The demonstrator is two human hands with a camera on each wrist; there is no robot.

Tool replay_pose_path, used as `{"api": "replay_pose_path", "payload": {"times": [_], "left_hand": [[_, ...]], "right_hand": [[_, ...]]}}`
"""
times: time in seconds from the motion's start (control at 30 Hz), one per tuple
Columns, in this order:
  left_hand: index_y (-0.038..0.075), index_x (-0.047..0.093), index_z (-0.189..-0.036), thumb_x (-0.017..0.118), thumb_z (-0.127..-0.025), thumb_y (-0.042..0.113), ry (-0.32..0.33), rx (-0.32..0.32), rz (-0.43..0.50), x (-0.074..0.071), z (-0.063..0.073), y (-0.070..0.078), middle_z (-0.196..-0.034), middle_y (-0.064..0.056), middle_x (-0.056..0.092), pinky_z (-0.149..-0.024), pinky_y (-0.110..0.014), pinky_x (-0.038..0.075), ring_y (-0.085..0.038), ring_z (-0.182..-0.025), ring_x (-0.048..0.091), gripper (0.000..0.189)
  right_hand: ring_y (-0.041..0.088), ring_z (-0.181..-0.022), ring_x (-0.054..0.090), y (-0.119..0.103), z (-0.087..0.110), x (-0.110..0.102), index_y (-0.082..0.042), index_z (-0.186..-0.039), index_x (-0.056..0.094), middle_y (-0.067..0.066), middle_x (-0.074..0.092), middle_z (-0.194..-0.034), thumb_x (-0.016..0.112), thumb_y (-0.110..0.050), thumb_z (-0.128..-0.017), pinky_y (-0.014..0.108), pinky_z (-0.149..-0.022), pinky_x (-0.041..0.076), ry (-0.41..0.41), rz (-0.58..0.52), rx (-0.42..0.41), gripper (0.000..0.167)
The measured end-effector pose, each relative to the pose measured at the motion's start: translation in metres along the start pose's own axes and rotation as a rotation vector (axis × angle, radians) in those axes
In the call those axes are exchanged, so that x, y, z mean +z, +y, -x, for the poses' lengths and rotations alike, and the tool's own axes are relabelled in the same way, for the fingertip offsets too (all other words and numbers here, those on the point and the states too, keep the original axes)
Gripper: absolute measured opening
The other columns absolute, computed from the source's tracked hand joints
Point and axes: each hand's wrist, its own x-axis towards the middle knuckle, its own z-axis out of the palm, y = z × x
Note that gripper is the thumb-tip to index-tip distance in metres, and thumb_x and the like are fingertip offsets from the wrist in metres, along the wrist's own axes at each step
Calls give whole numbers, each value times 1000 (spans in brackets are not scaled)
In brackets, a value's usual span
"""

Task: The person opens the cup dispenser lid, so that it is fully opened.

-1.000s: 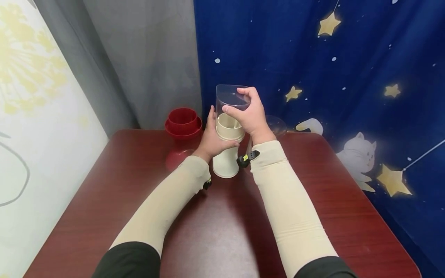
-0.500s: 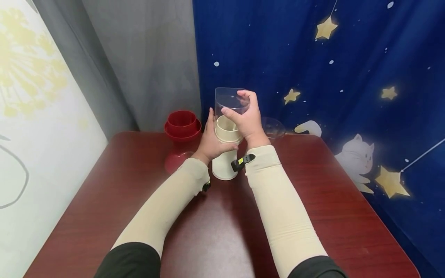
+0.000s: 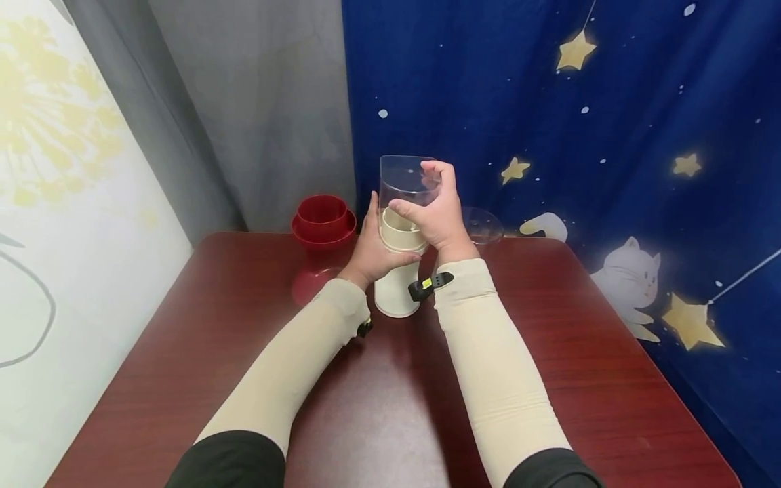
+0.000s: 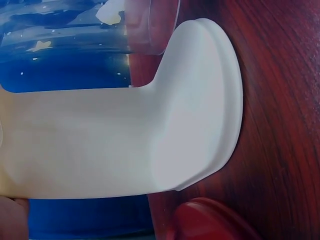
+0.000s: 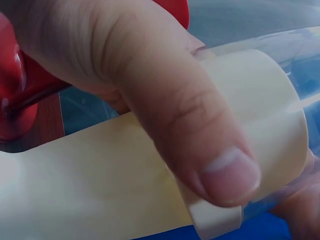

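Note:
Near the far side of the table stands a cream plastic stand (image 3: pixel 398 291) with a flared foot and a raised collar on top. My left hand (image 3: pixel 373 252) grips it just under the collar, thumb across the front; that thumb lies large across it in the right wrist view. Over the collar sits a clear plastic cylinder (image 3: pixel 392 177), and the collar shows through its wall. My right hand (image 3: pixel 442 215) holds the cylinder from the right, thumb in front and fingers curled around its far side. Part of the stand's foot (image 4: pixel 195 100) fills the left wrist view.
Left of the hands is a red stand (image 3: pixel 323 230) of similar shape. Behind the right wrist, another clear container (image 3: pixel 483 225) stands on the table. The dark red wooden table (image 3: pixel 378 407) ends at a blue curtain (image 3: pixel 518 81) and a grey one.
The right forearm has shifted slightly left and the right hand sits a little lower on the clear cylinder. Both hands keep their hold; the view has moved slightly.

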Motion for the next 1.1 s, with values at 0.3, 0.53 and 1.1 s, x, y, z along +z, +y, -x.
{"api": "replay_pose_path", "payload": {"times": [0.3,0.53,1.1], "left_hand": [[37,-9,-169,101,-64,37,3,4,-22,1,1,3,-170,-9,26,-119,-43,44,-26,-145,42,152],[32,-8,-169,101,-65,35,6,-25,-8,3,-1,4,-169,-9,29,-119,-41,44,-24,-144,44,151],[31,-7,-170,100,-65,37,-2,-49,-19,2,1,8,-168,-7,30,-117,-44,46,-24,-145,44,150]], "right_hand": [[23,-133,55,4,-1,-4,-13,-138,45,10,56,-145,96,-12,-71,41,-108,52,-4,21,-31,83],[26,-127,55,4,-8,-4,-12,-133,47,12,56,-142,93,-14,-71,35,-105,50,8,-8,-27,77],[25,-130,56,5,-8,-5,-12,-134,49,10,56,-144,94,-12,-70,38,-104,52,21,-8,-30,78]]}}
